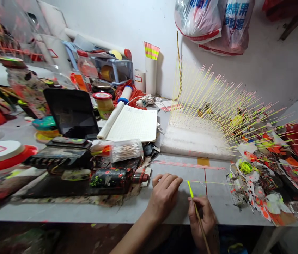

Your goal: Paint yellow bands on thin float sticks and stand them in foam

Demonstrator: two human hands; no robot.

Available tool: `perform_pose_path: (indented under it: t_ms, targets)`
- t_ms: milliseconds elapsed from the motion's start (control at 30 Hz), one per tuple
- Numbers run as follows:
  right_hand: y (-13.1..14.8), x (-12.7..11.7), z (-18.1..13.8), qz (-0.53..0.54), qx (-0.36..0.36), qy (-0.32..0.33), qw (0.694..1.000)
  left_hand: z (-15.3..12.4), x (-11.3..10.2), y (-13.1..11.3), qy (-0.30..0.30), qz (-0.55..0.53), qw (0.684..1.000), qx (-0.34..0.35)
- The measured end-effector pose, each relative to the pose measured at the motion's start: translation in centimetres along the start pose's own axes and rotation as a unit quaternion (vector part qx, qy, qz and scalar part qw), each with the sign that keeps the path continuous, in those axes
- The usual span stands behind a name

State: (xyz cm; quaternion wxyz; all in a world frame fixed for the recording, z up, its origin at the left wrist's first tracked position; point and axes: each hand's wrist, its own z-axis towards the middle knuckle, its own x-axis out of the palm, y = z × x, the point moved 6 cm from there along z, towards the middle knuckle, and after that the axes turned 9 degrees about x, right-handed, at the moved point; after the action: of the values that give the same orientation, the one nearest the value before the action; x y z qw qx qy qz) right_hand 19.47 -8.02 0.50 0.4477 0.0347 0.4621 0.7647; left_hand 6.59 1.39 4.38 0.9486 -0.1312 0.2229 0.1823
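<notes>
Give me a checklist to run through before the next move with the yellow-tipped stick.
1. Right hand grip on the yellow-tipped stick: ok, pinched between the fingers.
2. Left hand: ok, resting on the grey tabletop, nothing visible in it.
3. Yellow tip clear of the thin yellow rod lying across the table: cannot tell, they look very close.
4. White foam block bristling with thin rods: ok, well away from both hands.
5. Yellow tip dry: cannot tell from this view.
</notes>
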Motion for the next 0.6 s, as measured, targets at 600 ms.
perform_pose_path:
  t_ms: [600]
  targets:
    - [1.9, 0.7, -0.5, 0.041, -0.048, 0.046, 0.997, -0.4, -2.2, 1.9, 0.039, 0.042, 0.998, 0.019]
